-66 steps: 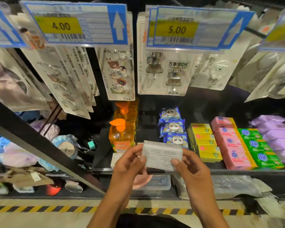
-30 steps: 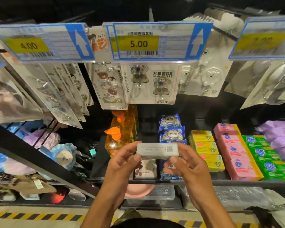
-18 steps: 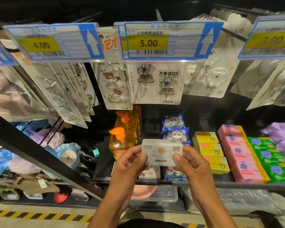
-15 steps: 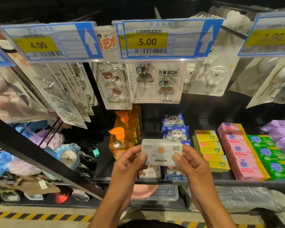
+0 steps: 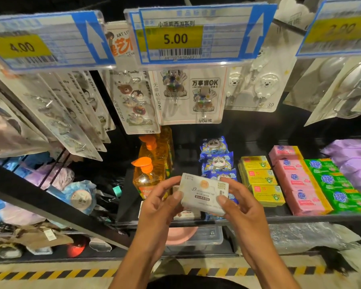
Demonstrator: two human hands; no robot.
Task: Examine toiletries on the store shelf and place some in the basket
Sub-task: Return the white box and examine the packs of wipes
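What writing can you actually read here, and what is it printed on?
"4.00": left price tag
"5.00": middle price tag
"万事皆OK": hook card
"超能": pink soap boxes
Right price tag: blurred.
White soap box in left hand and right hand: print too small.

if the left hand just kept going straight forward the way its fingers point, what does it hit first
Most likely the front orange pump bottle. The left hand, gripping the white soap box together with the right hand, points up and into the shelf, and that bottle stands just beyond its fingertips. Depth is uncertain from one view.
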